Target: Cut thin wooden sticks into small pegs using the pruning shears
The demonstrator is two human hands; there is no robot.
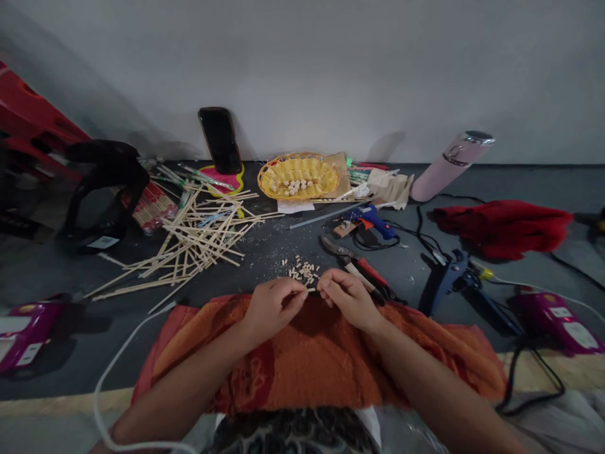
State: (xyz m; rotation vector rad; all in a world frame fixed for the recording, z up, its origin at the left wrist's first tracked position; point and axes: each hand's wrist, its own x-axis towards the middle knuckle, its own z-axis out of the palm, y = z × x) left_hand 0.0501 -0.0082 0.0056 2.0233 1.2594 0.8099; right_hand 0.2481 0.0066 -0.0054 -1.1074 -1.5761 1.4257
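My left hand (274,307) is closed in a pinch, with a short cut piece of wooden stick (311,290) at its fingertips. Close beside it, my right hand (348,299) also has thumb and finger pressed together; whatever lies between them is hidden. Just beyond both hands is a small heap of cut stick pieces (305,270) on the dark tabletop. An orange towel (321,359) lies under my wrists along the near edge. Right of the heap rest pruning shears (352,261) with red and white handles.
Long wooden sticks (198,236) sprawl at left. A yellow woven basket (299,178) holding small pieces stands by the wall, near a propped phone (220,140). Rightward are a blue glue gun (371,221), blue-handled cutter (442,280), pink flask (451,165) and red cloth (508,227).
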